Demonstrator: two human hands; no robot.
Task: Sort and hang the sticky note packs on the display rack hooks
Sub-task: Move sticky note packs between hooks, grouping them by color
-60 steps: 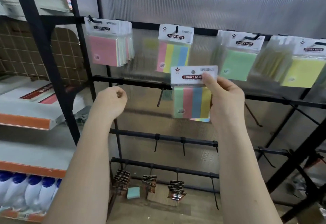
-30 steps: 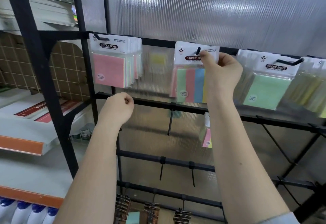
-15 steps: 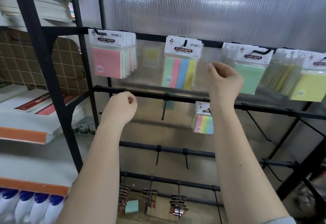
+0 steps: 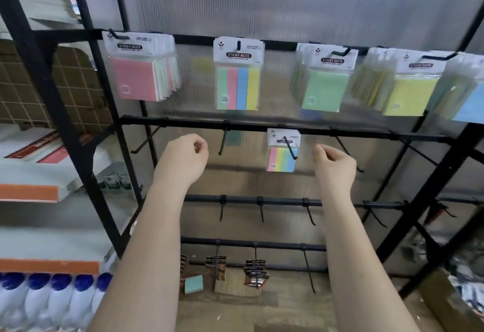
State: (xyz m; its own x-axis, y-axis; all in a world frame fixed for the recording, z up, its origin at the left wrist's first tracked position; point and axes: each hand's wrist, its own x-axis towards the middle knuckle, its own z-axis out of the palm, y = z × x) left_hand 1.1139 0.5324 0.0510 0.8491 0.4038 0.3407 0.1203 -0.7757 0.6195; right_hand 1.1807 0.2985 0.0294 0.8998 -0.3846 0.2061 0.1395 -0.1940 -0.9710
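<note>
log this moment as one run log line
left hand: empty | right hand: empty | four-colour sticky note pack: on top-row hook | phase: between packs

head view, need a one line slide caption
Both hands, left and right, hang empty below striped sticky note pack on top-row hook.
</note>
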